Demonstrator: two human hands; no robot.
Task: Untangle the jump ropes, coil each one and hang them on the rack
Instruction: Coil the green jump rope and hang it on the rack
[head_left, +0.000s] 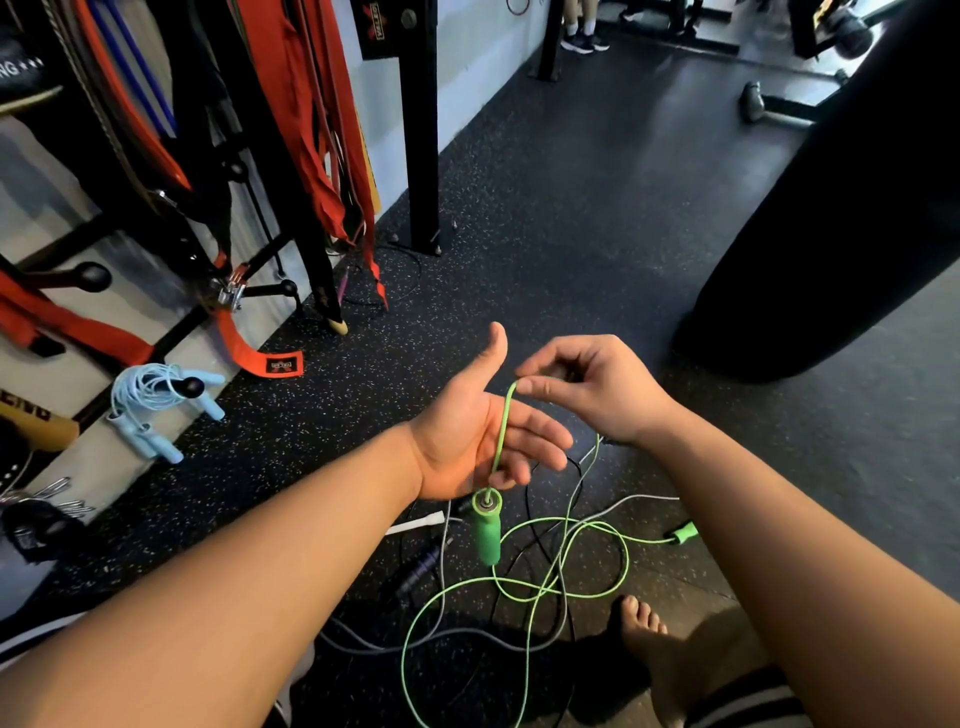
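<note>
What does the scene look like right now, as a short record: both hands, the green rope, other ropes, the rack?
left hand: open, palm up, green cord lying across its fingers
right hand: pinches the green cord just above the left hand
green handle: hangs from the cord below the left hand
second green handle: on the floor, to the right
rest of green cord: looped on the floor, crossing a grey rope
light blue rope: coiled, hanging on a rack peg

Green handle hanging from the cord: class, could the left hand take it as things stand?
Probably yes: the left hand is open, and the green handle hangs just under it, nothing between.
</note>
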